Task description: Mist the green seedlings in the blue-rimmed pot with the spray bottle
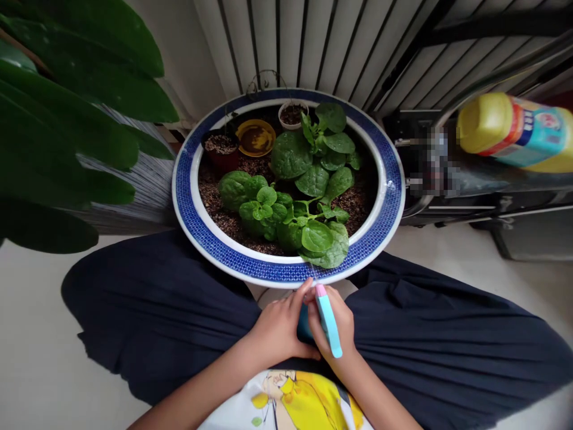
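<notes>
A spray bottle (pixel 329 322) with a light blue head and a pink nozzle is between my hands, its nozzle pointing at the plants. My right hand (pixel 344 319) is closed round its neck, just under the head. Against the darker blue body rests my left hand (pixel 275 327), thumb and fingers curved about it; the lower part of the bottle is hidden. Just ahead stands a large round planter (pixel 286 272) with a blue patterned rim. Leafy green plants (pixel 317 237) grow from its dark soil (pixel 215 206), and one wet leaf hangs over the near rim.
Inside the planter sit a small white pot (pixel 293 114), a dark red pot (pixel 221 152) and a yellow dish (pixel 256 137). Big leaves (pixel 67 119) overhang the left. A yellow bottle (pixel 514 128) lies on a rack at right. A ribbed panel (pixel 286 42) stands behind.
</notes>
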Available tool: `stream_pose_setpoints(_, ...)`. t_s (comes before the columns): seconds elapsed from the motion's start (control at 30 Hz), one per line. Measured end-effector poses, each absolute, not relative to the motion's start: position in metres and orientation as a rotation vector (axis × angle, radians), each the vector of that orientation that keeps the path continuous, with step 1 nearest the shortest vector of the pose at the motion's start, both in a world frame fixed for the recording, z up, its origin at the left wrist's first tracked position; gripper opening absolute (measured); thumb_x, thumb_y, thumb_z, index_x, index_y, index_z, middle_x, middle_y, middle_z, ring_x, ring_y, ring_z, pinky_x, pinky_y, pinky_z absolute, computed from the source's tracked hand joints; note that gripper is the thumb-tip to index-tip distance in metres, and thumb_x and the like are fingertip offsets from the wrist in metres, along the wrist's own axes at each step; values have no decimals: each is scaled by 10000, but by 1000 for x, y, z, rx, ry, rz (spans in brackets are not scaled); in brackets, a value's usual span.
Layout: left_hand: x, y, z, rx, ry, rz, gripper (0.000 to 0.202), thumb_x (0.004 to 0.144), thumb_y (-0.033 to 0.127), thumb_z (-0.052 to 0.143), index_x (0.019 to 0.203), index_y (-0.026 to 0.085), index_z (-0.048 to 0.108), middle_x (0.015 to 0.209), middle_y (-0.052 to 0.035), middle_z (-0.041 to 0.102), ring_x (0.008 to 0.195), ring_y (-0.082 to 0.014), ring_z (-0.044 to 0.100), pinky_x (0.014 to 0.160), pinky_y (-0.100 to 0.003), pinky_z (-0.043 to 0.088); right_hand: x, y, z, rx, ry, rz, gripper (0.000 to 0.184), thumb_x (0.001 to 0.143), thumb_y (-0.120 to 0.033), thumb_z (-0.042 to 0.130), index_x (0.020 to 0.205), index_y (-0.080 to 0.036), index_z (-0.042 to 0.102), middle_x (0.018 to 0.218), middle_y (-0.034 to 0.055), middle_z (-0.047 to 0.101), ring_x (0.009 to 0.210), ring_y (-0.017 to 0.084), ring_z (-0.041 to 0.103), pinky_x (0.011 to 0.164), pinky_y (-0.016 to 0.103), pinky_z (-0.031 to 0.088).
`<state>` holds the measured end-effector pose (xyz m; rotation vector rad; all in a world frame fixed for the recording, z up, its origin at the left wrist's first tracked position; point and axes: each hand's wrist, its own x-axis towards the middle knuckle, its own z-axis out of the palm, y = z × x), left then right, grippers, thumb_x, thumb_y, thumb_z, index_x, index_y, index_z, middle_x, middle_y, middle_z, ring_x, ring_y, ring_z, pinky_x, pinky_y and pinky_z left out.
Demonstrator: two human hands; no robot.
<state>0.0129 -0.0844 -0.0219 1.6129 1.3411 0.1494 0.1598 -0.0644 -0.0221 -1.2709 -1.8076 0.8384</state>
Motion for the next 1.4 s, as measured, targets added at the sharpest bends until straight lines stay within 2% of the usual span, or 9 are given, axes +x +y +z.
stream_pose_setpoints(0.13,12,-88,-26,1695,1282,156,1080,647,433,826,1523,237,225,1432,-163,523,1231,-391,573,1007,-551,474,163,-65,-27,-1317,-1794,915,99,853,-148,493,824,-209,565,732,20,611,673,181,611,629,304,514)
stream_pose_setpoints(0.27,14,-91,-32,1609,1326,264,1016,710,372,768,1515,198,173,1444,-173,510,1263,-348,566,1037,-495,477,157,-63,-20,-1209,-1876,966,132,868,-163,494,963,-206,575,859,54,637,812,206,626,747,352,536)
stream_pose_setpoints(0.37,19,-95,-35,1645,1402,276,803,798,328,670,1472,163,266,1381,-172,567,1253,-317,581,1060,-463,469,152,-64,-11,-1105,-1970,926,338,841,-216,568,1177,-218,536,1089,108,612,1044,266,596,919,461,512)
stream_pose_setpoints(0.5,20,-100,-34,1755,1385,261,483,883,254,538,1352,167,460,1291,-144,637,1172,-291,633,1058,-455,475,160,-72,-5,-1151,-2133,923,686,760,-369,707,1377,-233,440,1423,176,364,1340,386,385,1060,599,405)
stream_pose_setpoints(0.6,15,-102,-29,1695,1452,380,706,773,329,679,1400,173,395,1327,-137,614,1169,-309,631,1034,-455,501,183,-76,-10,-1098,-2217,1167,924,735,-421,755,1501,-237,271,1530,192,236,1430,396,297,1088,562,415)
stream_pose_setpoints(0.7,11,-98,-22,1613,1487,408,930,636,354,775,1434,201,323,1404,-127,551,1199,-327,610,1001,-451,530,209,-75,-23,-1114,-2245,1285,1005,748,-480,761,1534,-225,190,1544,201,267,1429,379,331,1092,534,429)
stream_pose_setpoints(1.0,27,-108,-10,1636,1658,510,942,682,277,740,1474,204,236,1437,-163,438,1279,-340,514,1059,-495,462,206,-79,-48,-1215,-2321,1089,660,791,-284,691,1404,-233,451,1388,175,430,1302,348,486,1012,527,499)
stream_pose_setpoints(1.23,33,-99,-12,1792,1628,743,403,787,347,720,1107,170,552,1109,-134,630,1091,-320,591,994,-483,483,190,-86,-62,-1061,-2191,1335,615,763,-166,588,1365,-191,463,1281,159,591,1149,283,613,943,451,556)
stream_pose_setpoints(1.4,31,-97,-18,1766,1591,776,557,766,344,752,1229,152,508,1201,-144,642,1174,-316,575,1056,-468,464,190,-85,-63,-1030,-2229,1318,514,777,-209,573,1286,-183,511,1252,162,631,1109,287,636,899,451,569)
